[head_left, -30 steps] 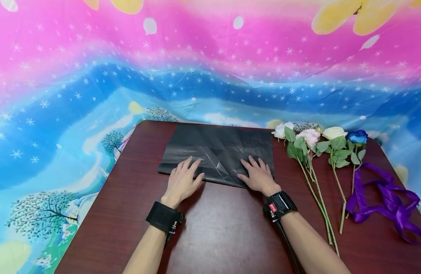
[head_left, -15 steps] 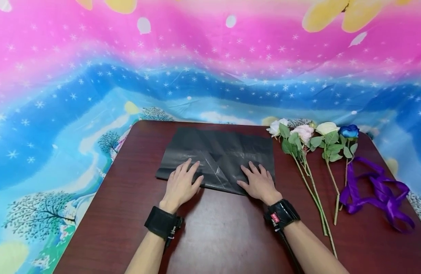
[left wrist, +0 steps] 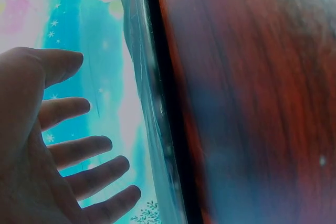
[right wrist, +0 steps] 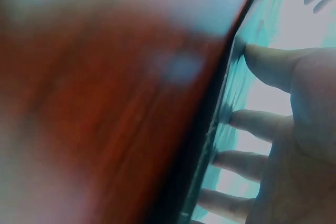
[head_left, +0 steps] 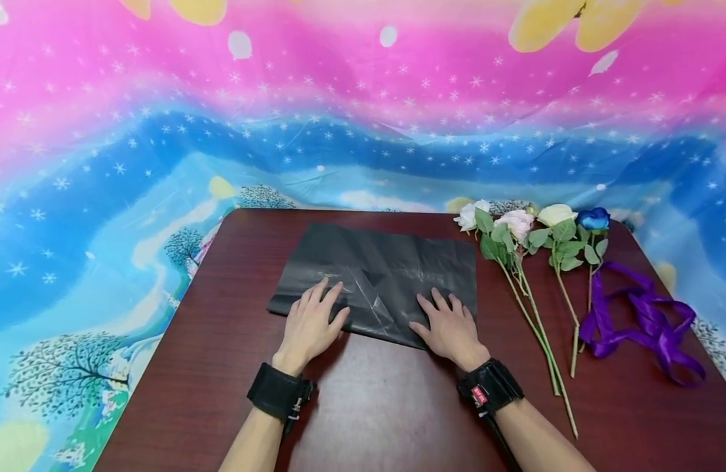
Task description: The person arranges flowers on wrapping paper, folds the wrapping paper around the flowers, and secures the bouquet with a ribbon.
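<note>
A black, shiny, creased plastic-like sheet (head_left: 377, 262) lies flat near the back of the dark wooden table (head_left: 363, 406), turned slightly askew. Over its near left part, my left hand (head_left: 308, 321) is spread palm down with straight fingers. My right hand (head_left: 452, 331) lies likewise over the near right part. In the right wrist view, the fingertips (right wrist: 239, 116) of that hand meet the sheet's surface. The left wrist view has the left fingers (left wrist: 89, 145) spread out beside the sheet's edge (left wrist: 157, 108). Neither hand grips anything.
To the right lie several artificial flowers: a white one (head_left: 473, 215), a pink one (head_left: 516, 225), a cream rose (head_left: 556, 215) and a blue rose (head_left: 594, 219). A tangled purple ribbon (head_left: 646, 314) is beyond their stems. A printed cloth (head_left: 363, 98) hangs behind the table.
The sheet has slid toward me under both hands, its right side more, so it now sits slightly turned. The head view has shifted slightly right.
</note>
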